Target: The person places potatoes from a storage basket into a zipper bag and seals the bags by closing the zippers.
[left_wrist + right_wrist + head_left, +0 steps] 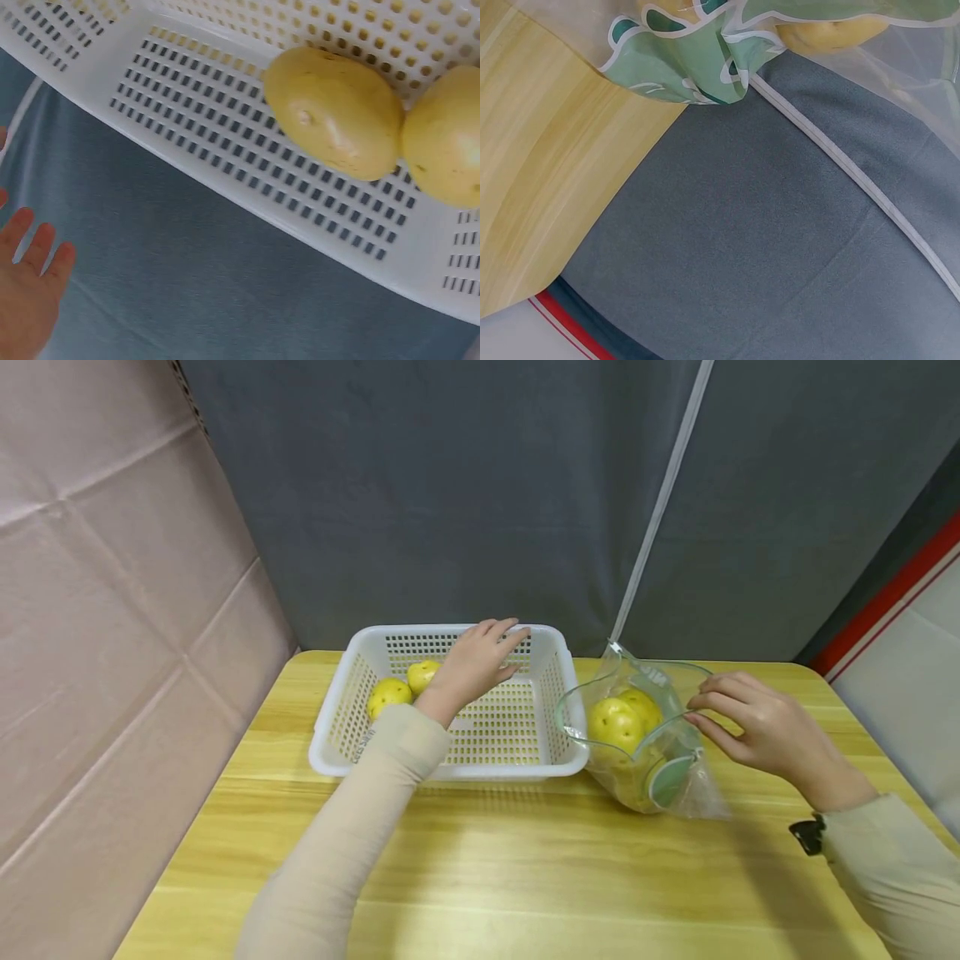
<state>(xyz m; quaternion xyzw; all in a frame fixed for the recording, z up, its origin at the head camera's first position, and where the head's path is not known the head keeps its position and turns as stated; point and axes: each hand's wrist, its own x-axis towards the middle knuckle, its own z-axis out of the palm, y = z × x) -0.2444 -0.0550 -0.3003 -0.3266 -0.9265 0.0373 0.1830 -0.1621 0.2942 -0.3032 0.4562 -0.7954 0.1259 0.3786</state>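
My left hand (pixel 477 662) is held over the white plastic basket (pixel 487 772), fingers spread and nothing in them. In the left wrist view the same hand (pixel 31 289) shows at the lower left, apart from the potatoes. Two yellow potatoes lie in the basket's left part, a nearer potato (pixel 389 696) and a farther potato (pixel 423 675). To the basket's right stands a clear plastic bag (pixel 630 787) with green print, its mouth open and several potatoes (pixel 617 723) inside. My right hand (pixel 757 727) pinches the right side of the bag's rim between thumb and fingers.
Basket and bag stand on a wood-grain table (pixel 525 868) near its back edge. Behind rises a dark grey curtain (pixel 450 510) with a white cord (pixel 667 485) running down it. A pinkish cloth wall (pixel 112 635) borders the left side.
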